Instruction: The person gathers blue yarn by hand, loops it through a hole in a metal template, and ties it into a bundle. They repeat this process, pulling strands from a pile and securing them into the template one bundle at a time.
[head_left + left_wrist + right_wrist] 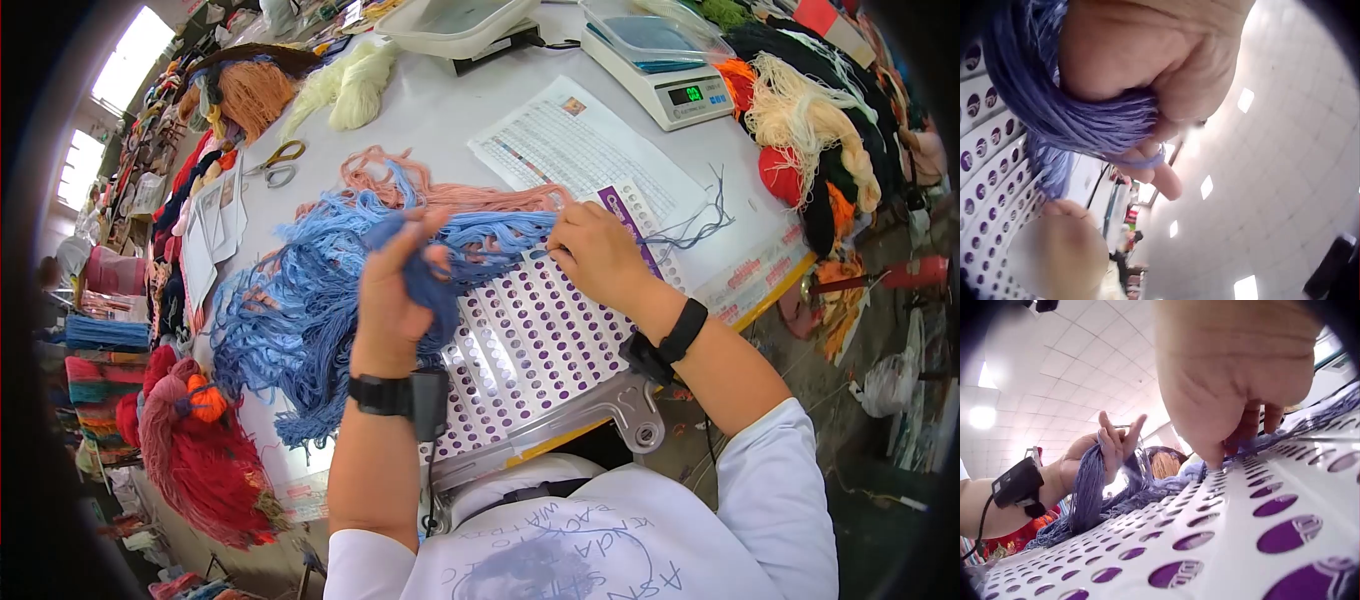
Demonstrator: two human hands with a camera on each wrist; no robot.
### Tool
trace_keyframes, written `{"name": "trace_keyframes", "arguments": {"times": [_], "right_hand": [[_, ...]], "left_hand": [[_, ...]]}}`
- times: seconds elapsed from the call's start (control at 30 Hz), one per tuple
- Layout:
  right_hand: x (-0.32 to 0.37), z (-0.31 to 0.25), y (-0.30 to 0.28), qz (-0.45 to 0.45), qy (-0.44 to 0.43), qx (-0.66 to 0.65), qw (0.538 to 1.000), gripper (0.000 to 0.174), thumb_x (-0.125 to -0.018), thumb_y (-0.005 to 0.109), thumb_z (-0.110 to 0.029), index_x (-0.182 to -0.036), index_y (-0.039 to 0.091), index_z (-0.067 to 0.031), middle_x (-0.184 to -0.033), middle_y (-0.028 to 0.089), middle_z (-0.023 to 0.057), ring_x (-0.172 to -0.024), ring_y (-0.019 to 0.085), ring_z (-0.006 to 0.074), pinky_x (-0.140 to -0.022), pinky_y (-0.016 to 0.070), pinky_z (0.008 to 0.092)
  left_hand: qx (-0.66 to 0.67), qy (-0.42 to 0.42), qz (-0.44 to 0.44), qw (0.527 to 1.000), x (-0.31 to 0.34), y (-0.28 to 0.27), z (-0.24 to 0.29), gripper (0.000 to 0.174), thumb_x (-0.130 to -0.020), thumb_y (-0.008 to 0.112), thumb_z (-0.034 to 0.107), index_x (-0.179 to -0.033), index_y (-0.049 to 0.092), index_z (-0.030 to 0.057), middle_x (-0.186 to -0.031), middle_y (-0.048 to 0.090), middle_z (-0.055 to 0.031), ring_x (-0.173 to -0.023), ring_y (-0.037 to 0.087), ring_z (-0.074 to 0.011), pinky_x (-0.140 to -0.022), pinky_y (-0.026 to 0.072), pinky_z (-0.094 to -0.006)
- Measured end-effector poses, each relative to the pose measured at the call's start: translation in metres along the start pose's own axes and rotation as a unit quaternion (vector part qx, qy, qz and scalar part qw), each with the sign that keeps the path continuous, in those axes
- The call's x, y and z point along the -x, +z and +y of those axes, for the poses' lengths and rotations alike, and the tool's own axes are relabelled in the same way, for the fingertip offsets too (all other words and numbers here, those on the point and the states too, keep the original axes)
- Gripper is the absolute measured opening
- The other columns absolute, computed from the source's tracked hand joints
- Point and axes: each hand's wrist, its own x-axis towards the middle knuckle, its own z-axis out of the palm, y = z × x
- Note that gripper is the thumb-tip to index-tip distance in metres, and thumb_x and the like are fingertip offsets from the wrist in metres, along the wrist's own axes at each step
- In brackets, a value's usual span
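A hank of dark blue yarn runs through the left hand, which is blurred in the head view. In the left wrist view the blue yarn passes under the thumb side of the left hand, some fingers extended. The right hand pinches blue strands at the upper part of a white board with rows of purple-ringed holes. Seen from the right wrist, the fingertips of the right hand press down at the strands on the board. Light blue and pink yarn lies across the board's top.
Scissors, a printed chart and a scale reading in green lie on the table. Cream yarn is at the back. Red yarn hangs at the left edge, and more yarn is piled at the right.
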Motion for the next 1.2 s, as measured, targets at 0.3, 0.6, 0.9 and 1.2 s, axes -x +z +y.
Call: {"name": "trace_keyframes", "arguments": {"times": [0.3,0.6,0.9,1.2], "right_hand": [[-0.002,-0.003,0.001,-0.049,0.084,-0.186,0.978,0.020,-0.076,0.056,0.000,-0.095,0.053,-0.0051,-0.087,0.055,0.0114,-0.084,0.056,0.0279,-0.073,0.0452,0.0376],[0.002,0.007,0.015,-0.056,0.076,-0.121,0.988,0.025,-0.073,0.053,0.003,-0.096,0.053,-0.0065,-0.085,0.055,0.0090,-0.080,0.057,0.0251,-0.069,0.0462,0.0352],[-0.008,-0.023,-0.001,-0.076,0.191,-0.197,0.958,0.017,-0.078,0.063,-0.006,-0.094,0.061,-0.0026,-0.079,0.058,0.0048,-0.069,0.055,0.0123,-0.063,0.0442,0.0265],[-0.031,-0.149,-0.025,-0.018,0.110,-0.528,0.842,0.022,-0.079,0.067,-0.015,-0.094,0.064,0.0008,-0.079,0.060,0.0037,-0.068,0.054,0.0082,-0.062,0.0439,0.0223]], "left_hand": [[-0.539,0.049,-0.114,0.833,-0.021,0.025,-0.076,0.010,-0.083,0.056,0.003,-0.090,0.050,-0.0002,-0.073,0.059,-0.0076,-0.055,0.058,-0.0147,-0.049,0.0468,-0.0262],[-0.149,0.084,0.104,0.980,0.019,-0.097,0.112,0.011,-0.085,0.054,0.006,-0.078,0.046,0.0079,-0.063,0.041,0.0017,-0.052,0.042,-0.0095,-0.048,0.0349,-0.0224],[-0.290,0.192,0.161,0.923,0.043,-0.046,0.097,0.028,-0.090,0.045,0.008,-0.116,0.052,0.0001,-0.126,0.052,-0.0159,-0.102,0.060,-0.0293,-0.069,0.0506,-0.0285],[-0.027,-0.060,-0.095,0.993,0.083,0.023,0.033,0.061,-0.093,0.037,0.033,-0.137,0.027,-0.0072,-0.133,0.041,-0.0242,-0.121,0.045,-0.0309,-0.104,0.0329,-0.0400]]}}
